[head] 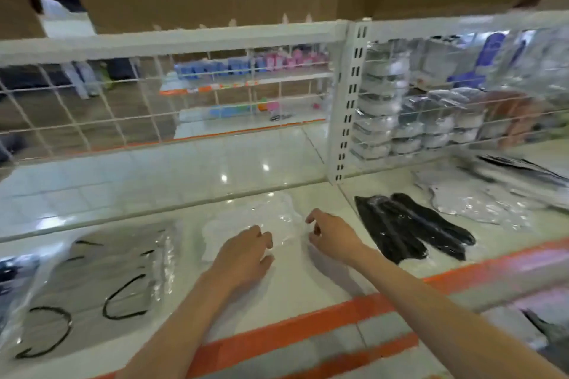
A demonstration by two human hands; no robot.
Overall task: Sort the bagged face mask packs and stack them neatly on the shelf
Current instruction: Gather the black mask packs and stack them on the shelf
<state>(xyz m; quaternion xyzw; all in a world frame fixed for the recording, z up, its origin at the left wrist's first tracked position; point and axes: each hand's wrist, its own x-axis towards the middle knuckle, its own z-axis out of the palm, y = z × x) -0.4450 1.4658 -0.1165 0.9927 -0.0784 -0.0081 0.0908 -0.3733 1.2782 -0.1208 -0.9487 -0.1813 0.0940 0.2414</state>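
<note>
White mask pack (261,221) lies at 12 o'clock, long axis crosswise; left hand (243,252) rests flat on it, right hand (331,232) hovers loosely curled, empty.

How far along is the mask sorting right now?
Partly done: a black pack and a clear pack lie apart on the right shelf section, grey packs on the left. In hand: both hands, left and right, are at the white pack in the middle. Left: neat stacking; the packs lie loose and single.
</note>
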